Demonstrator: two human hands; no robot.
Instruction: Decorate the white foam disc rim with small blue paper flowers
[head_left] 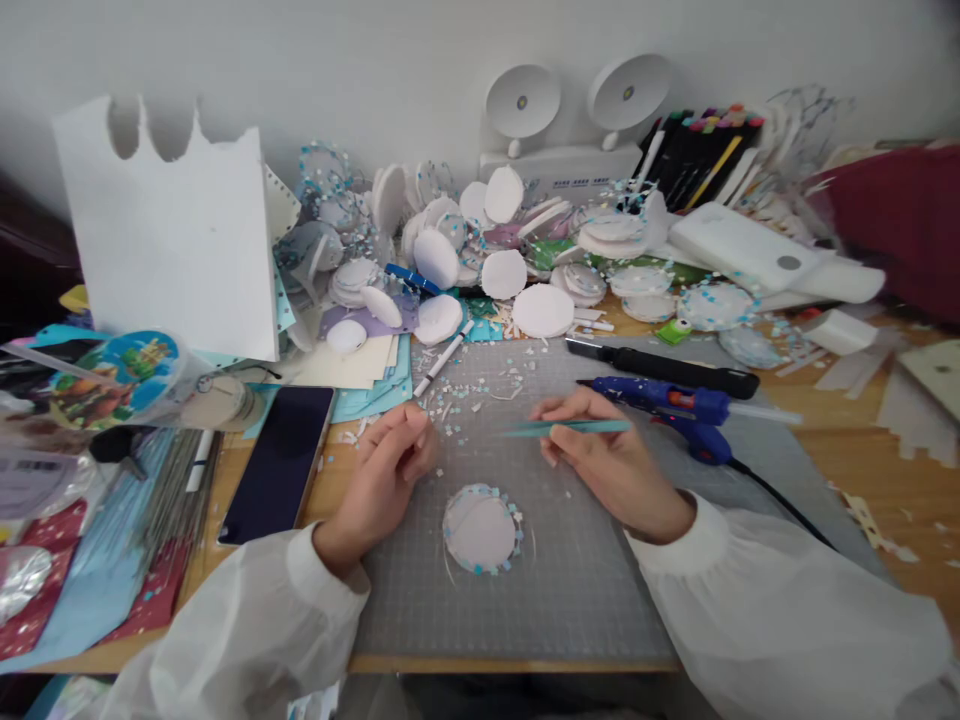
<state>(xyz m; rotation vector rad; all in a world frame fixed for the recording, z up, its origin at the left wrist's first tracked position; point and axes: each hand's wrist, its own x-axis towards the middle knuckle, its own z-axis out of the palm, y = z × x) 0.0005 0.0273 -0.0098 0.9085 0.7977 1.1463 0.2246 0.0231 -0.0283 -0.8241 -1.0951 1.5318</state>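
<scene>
My right hand [604,455] grips slim teal tweezers [592,427] between thumb and fingers; their tip points left and is smeared by motion. Opposite it, my left hand [395,460] is closed with fingers curled inward, and whatever they may hold is hidden. Between and below both hands, a round white disc [481,530] edged with small blue and white pieces lies on the grey cutting mat [517,625]. Thin strands stick out at its sides. Tiny blue and white paper bits [454,415] are scattered on the mat near my left hand.
To the right lie a blue glue gun [675,400] and a black cutter knife [667,368]. A phone [279,465] rests left of my left hand. White discs [435,258] pile along the back below a two-headed lamp [523,100]. A lidded cup [124,375] stands at left.
</scene>
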